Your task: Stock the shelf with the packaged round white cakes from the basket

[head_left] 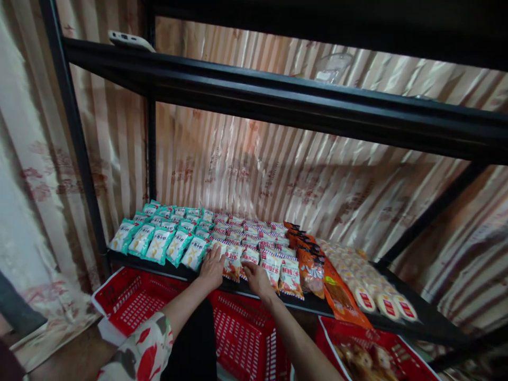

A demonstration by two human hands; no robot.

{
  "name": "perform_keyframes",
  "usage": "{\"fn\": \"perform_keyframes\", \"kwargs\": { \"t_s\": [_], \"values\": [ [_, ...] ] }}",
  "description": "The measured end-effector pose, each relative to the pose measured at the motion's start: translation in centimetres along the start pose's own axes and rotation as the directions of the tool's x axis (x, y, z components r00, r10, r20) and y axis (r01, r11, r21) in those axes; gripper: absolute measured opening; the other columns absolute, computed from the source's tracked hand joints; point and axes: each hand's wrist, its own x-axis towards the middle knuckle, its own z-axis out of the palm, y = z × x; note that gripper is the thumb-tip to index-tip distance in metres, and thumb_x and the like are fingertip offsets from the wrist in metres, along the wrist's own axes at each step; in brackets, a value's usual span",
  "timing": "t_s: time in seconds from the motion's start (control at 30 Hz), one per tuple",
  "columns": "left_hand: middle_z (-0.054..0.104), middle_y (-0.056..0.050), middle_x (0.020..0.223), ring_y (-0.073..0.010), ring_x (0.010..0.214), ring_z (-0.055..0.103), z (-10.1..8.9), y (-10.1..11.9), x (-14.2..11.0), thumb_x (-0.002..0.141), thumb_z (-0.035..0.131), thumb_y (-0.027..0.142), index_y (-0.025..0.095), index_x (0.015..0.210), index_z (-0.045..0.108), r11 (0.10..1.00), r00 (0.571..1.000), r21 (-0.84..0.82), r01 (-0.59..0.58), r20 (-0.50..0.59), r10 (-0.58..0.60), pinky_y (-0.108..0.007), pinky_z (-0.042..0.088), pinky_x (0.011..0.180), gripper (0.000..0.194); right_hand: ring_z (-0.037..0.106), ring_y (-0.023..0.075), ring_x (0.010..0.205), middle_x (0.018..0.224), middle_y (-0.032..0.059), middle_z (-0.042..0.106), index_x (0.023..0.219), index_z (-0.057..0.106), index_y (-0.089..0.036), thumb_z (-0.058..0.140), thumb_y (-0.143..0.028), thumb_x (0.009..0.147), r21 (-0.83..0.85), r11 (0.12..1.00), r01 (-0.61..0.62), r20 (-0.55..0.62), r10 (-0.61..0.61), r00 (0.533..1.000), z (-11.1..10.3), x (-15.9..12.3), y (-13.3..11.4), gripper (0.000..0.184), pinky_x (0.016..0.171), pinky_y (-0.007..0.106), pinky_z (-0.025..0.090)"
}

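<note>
My left hand (pixel 213 267) lies with its fingers stretched over the front of a white and red snack bag (pixel 232 259) row, at the border with the teal bags. My right hand (pixel 257 279) has its fingers bent against the lower edge of another white and red snack bag (pixel 250 256), apparently pinching it. To the left stand rows of teal and white snack bags (pixel 159 244). Right of my hands, more white and red bags (pixel 291 276) lean in the front row. How far my fingertips reach around the bags is partly hidden.
Orange packages (pixel 311 267) and clear-wrapped round items (pixel 365 299) fill the right of the black shelf (pixel 432 317). Red baskets (pixel 238 328) sit below its edge. Overhead runs another shelf (pixel 254 84) holding a white device (pixel 129 39). A striped curtain (pixel 246 159) hangs behind.
</note>
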Motion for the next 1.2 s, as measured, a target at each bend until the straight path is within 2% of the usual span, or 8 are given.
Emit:
{"fn": "perform_keyframes", "kwargs": {
  "t_s": [0.1,0.2,0.4,0.63,0.8,0.93,1.03,1.2],
  "values": [
    [0.028,-0.013,0.144,-0.0244,0.136,0.011,1.4,1.0,0.7,0.070,0.040,0.010,0.009,0.130,0.039,1.000,1.000,-0.023,-0.020,0.013,0.020,-0.041,0.022,0.109,0.060,0.064,0.0164,0.092,0.100,0.0088,0.069,0.101,0.064,-0.013,0.040,-0.021,0.081,0.029,0.999,0.040,0.011,-0.040,0.999,0.0,1.3,1.0,0.033,0.083,0.028,0.048],
    [0.024,-0.011,0.146,-0.0241,0.136,0.010,2.5,1.8,1.2,0.070,0.039,0.011,0.012,0.132,0.036,0.999,1.000,-0.033,0.012,-0.003,-0.013,-0.044,0.025,0.107,0.062,0.064,0.0164,0.091,0.100,0.0072,0.069,0.101,0.064,-0.016,0.039,-0.020,0.081,0.039,0.996,0.076,0.039,-0.077,0.996,0.5,2.6,1.4,0.033,0.082,0.029,0.048],
    [0.023,-0.013,0.146,-0.0271,0.136,0.008,2.8,2.5,2.6,0.072,0.039,0.012,0.010,0.132,0.037,0.997,0.997,-0.025,0.079,0.009,-0.079,-0.046,0.024,0.108,0.059,0.062,0.0158,0.097,0.104,0.0059,0.068,0.103,0.064,-0.017,0.040,-0.017,0.080,-0.001,0.993,0.118,0.071,-0.117,0.991,1.0,6.7,1.2,0.034,0.086,0.027,0.046],
    [0.027,-0.014,0.144,-0.0254,0.135,0.011,2.2,1.0,5.3,0.077,0.033,0.010,0.008,0.129,0.041,0.996,0.997,0.040,0.078,0.017,-0.079,-0.044,0.021,0.109,0.053,0.063,0.0151,0.090,0.099,0.0050,0.069,0.099,0.066,-0.019,0.040,-0.014,0.081,-0.110,0.963,0.245,0.111,-0.233,0.966,1.6,12.2,-0.1,0.032,0.080,0.022,0.045],
    [0.032,-0.014,0.142,-0.0246,0.135,0.015,2.1,0.1,6.8,0.077,0.034,0.011,0.007,0.127,0.043,0.995,0.998,0.080,0.058,0.007,-0.059,-0.042,0.022,0.109,0.051,0.063,0.0156,0.086,0.096,0.0064,0.069,0.097,0.066,-0.018,0.040,-0.012,0.080,-0.225,0.922,0.315,0.200,-0.272,0.941,2.5,15.5,-0.6,0.032,0.074,0.021,0.044],
    [0.034,-0.015,0.140,-0.0251,0.134,0.018,3.2,-0.3,7.8,0.079,0.035,0.013,0.009,0.128,0.043,0.992,0.996,0.098,0.080,-0.040,-0.076,-0.043,0.023,0.109,0.049,0.062,0.0163,0.090,0.097,0.0069,0.069,0.096,0.066,-0.020,0.040,-0.015,0.081,-0.303,0.880,0.367,0.250,-0.298,0.921,3.3,17.9,-1.0,0.031,0.074,0.021,0.042],
    [0.038,-0.014,0.138,-0.0257,0.133,0.022,4.4,-0.7,8.1,0.081,0.035,0.015,0.010,0.126,0.044,0.988,0.993,0.116,0.105,-0.071,-0.097,-0.043,0.024,0.109,0.046,0.062,0.0178,0.090,0.095,0.0085,0.069,0.092,0.067,-0.019,0.043,-0.018,0.081,-0.391,0.842,0.373,0.309,-0.262,0.914,4.1,19.6,-1.3,0.027,0.072,0.022,0.043],
    [0.039,-0.013,0.138,-0.0253,0.132,0.026,5.7,-1.5,8.3,0.083,0.036,0.014,0.013,0.126,0.045,0.983,0.993,0.162,0.082,-0.098,-0.067,-0.042,0.025,0.108,0.044,0.064,0.0193,0.086,0.092,0.0104,0.070,0.092,0.067,-0.018,0.041,-0.015,0.081,-0.500,0.764,0.407,0.412,-0.203,0.888,5.4,21.6,-1.5,0.028,0.068,0.024,0.044]
  ]
}}
